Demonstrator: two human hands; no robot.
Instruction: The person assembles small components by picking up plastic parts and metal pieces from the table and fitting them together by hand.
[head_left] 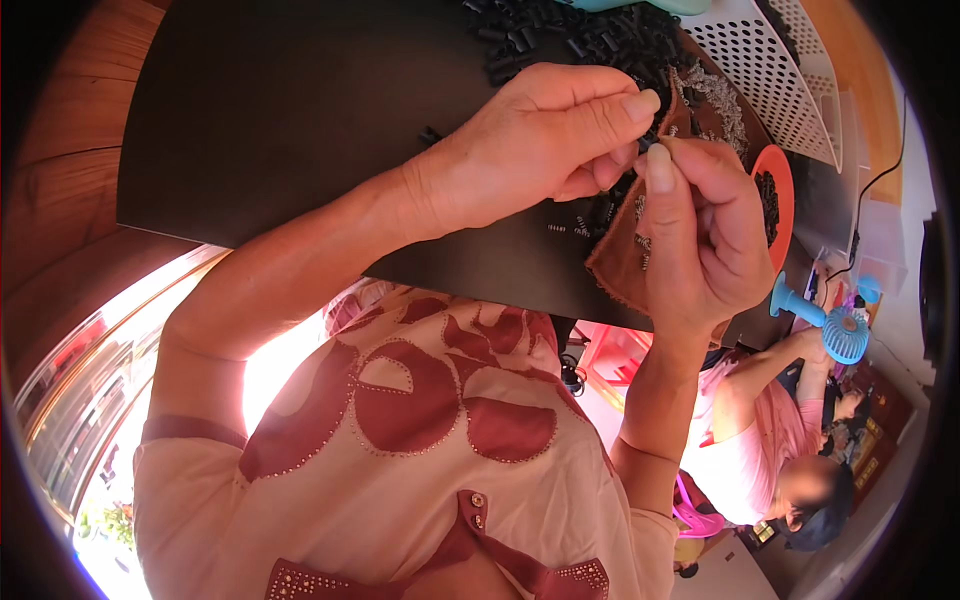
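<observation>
Both hands up close to the camera, working over a black mat [280, 120]. Left hand [540, 140] coming in from the left, thumb and forefinger pinched shut on a tiny black piece [645, 146], right at the fingertips. Right hand [700, 235] coming up from below, thumb and forefinger also closed, tips meeting the left ones at that same little piece, so pinched from both sides; too small to tell whether one part or two. Rest of the right fingers curled in. Directly under the hands, a brown cloth [615, 265] spread on the mat with a few small springs [585, 225] scattered on and beside it. Further back on the mat, a heap of black tubes [560, 40], and a pile of silvery bits [720, 95] just beside it. Orange dish [785, 185] right of the hands, dark parts inside. White perforated basket [770, 60] behind that. Off to the right, another person in pink [760, 440] near a blue handheld fan [835, 325].
</observation>
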